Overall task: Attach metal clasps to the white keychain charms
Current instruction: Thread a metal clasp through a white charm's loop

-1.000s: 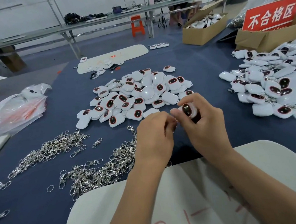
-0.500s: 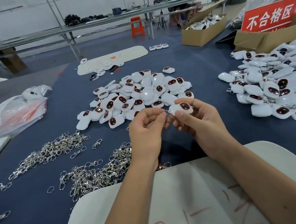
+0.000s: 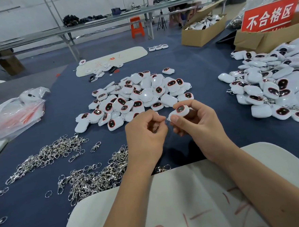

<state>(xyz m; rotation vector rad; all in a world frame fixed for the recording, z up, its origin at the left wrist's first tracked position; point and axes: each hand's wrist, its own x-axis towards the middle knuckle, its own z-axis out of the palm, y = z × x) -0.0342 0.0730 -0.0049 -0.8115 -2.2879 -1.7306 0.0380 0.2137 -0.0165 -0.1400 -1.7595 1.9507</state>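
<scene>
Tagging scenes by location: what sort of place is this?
Likely a small factory assembly bench: bulk piles of white charms and metal clasps on a blue table, cartons of parts, and a red sign.

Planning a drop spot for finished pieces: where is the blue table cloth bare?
Bare blue table cloth lies between the middle heap of white charms and the right heap of white charms. Another patch sits left of the middle heap, beside the clear plastic bag. Near left is crowded with silver metal clasps.

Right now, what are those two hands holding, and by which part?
The right hand pinches a white charm by its near end. The left hand pinches a small metal clasp, mostly hidden by its fingers.
</scene>
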